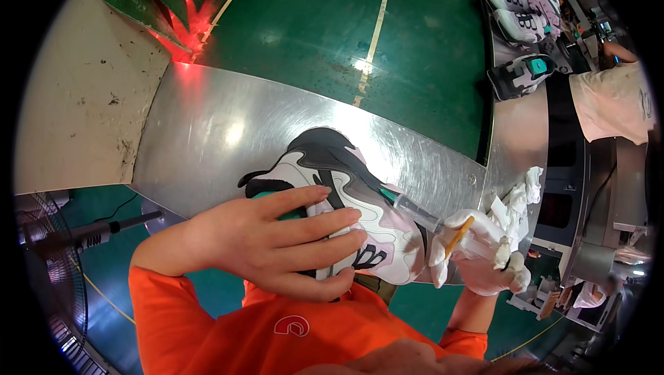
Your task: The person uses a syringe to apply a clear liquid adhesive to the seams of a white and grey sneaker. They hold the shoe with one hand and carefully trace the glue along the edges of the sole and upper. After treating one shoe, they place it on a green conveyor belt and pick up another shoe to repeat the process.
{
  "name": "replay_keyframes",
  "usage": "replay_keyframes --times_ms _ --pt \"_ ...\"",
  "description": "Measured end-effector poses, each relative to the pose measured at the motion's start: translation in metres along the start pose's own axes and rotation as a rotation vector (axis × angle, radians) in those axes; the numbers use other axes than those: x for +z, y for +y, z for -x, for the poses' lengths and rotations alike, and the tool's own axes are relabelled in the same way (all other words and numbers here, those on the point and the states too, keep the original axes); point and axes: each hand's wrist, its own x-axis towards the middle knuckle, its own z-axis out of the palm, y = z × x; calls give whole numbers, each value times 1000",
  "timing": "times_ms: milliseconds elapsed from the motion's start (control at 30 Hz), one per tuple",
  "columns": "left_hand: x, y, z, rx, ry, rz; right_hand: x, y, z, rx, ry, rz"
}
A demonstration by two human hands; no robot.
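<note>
A white, pink and black sneaker (366, 202) lies on its side at the metal table's near edge, its sole side facing away from me. Across its upper rests my bare left hand (287, 240), fingers spread over the shoe and steadying it. My right hand (477, 254), in white finger coverings or a partial glove, grips a clear syringe-like tube (418, 212). The tube's narrow teal tip meets or nearly meets the seam along the sneaker's sole. A thin yellow-brown stick (458, 236) also shows at the right fingers; how it is held is unclear.
Beyond the metal table (200, 126) runs a green conveyor belt (297, 36). Red light glows under green flaps (162, 1) at far left. Crumpled white cloths (515, 209) lie beside my right hand. Several sneakers (519, 25) line the right side, near another person (612, 102). A fan (52, 250) stands left.
</note>
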Motion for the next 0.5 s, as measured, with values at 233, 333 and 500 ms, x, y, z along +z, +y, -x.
replay_keyframes --times_ms 233,333,500 --pt "1 0 -1 -3 2 1 5 -2 -4 -37 8 -33" --pt "1 0 -1 -2 -1 -3 -1 -2 -2 -30 -27 15" --pt "1 1 0 -6 0 -11 -3 -15 5 188 18 119"
